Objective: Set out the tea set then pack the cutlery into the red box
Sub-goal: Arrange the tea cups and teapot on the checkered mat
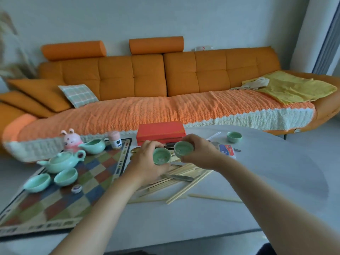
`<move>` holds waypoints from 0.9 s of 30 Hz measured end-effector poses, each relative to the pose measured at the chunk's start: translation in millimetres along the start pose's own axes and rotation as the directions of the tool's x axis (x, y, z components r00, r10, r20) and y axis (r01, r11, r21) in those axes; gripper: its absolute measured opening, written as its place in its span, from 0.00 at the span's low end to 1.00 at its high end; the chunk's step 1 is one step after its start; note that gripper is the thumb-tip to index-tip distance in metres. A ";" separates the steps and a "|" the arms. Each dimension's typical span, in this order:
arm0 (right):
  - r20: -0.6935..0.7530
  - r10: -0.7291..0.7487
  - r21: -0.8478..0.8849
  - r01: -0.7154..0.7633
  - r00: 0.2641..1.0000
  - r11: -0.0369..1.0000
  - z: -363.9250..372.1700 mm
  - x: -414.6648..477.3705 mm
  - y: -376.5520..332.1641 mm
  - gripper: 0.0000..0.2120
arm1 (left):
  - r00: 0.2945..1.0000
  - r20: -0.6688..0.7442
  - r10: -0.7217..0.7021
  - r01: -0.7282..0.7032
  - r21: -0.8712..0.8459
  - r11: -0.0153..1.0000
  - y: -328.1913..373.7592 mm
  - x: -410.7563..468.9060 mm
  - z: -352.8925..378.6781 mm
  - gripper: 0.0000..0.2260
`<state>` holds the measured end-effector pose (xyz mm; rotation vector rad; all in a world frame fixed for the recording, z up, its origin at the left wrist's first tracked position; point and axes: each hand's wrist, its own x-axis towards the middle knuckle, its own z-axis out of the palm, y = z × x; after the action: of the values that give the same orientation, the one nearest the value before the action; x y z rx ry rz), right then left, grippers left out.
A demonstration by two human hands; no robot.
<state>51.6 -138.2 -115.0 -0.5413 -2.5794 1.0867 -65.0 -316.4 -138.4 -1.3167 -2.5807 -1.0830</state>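
Note:
My left hand (147,162) holds a small green teacup (161,156) above the table's middle. Beside it, my right hand (200,151) holds another green teacup (183,148). On the checkered mat (73,203) at the left stand a green teapot (61,161), a green pitcher (93,145) and two green cups (37,182) (65,176). One more green cup (234,136) sits far right. The red box (161,132) lies shut just behind my hands. Chopsticks (184,186) and a knife (177,177) lie scattered beneath my hands.
A pink rabbit figure (70,139) and a small jar (115,140) stand at the mat's far edge. A red and blue packet (227,149) lies right of my right hand. An orange sofa (156,85) runs behind the grey table (257,181).

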 end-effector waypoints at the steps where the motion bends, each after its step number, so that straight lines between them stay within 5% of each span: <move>1: 0.030 -0.024 -0.002 0.024 0.999 1.000 11.3 -1.4 -10.9 0.28 | 1.000 -0.014 -0.009 0.009 0.008 1.000 -7.9 -8.2 -12.1 0.22; 14: 0.245 -0.200 0.051 0.193 0.949 0.980 150.7 -12.1 -119.8 0.29 | 0.960 0.059 -0.272 0.267 0.087 0.960 -110.4 -105.2 -138.3 0.21; 27: 0.400 -0.358 -0.224 0.469 0.844 0.854 268.1 -4.3 -198.4 0.31 | 0.835 0.028 -0.549 0.532 0.212 0.820 -200.1 -159.5 -201.9 0.15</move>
<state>-97.2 -434.4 -151.4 0.1863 -2.9962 0.6659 -160.9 -627.6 -152.9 -0.5991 -3.1307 -0.7904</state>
